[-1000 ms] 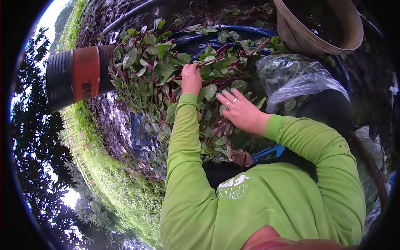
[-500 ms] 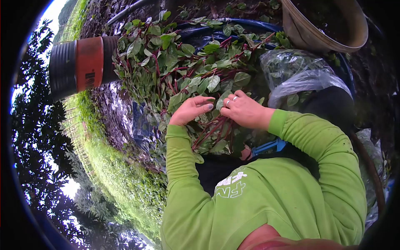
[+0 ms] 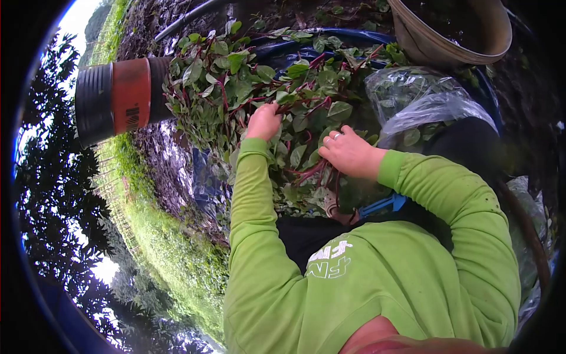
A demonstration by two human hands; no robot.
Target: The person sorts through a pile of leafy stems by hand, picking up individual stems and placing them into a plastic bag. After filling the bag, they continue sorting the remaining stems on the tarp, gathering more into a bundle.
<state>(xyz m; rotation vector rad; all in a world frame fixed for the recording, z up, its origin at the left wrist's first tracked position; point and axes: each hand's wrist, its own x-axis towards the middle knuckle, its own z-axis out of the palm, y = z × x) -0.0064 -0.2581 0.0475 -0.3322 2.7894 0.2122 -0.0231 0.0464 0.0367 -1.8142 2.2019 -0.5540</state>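
Note:
A large heap of leafy greens with red stems [image 3: 236,88] lies in front of me. My left hand [image 3: 264,122] reaches into the heap, its fingers closed at a leafy stem there. Closer to my body, my right hand [image 3: 352,154], with a ring on it, is closed around a small bunch of red stems [image 3: 318,171]. Its leaves point several ways, and the fingertips are partly hidden. Just right of the heap sits a clear plastic bag [image 3: 436,103] with green leaves inside.
A blue rim [image 3: 359,35] curves behind the greens. At the upper right stands a muddy, pale tub [image 3: 454,53]. A black and red drum [image 3: 130,97] is at the left. A blue plastic piece [image 3: 383,205] lies by my lap, and another clear bag [image 3: 525,206] at the far right.
My left hand has moved forward, away from my right hand, into the heap, and its fingers have closed. My right hand has shifted slightly and still holds the stems.

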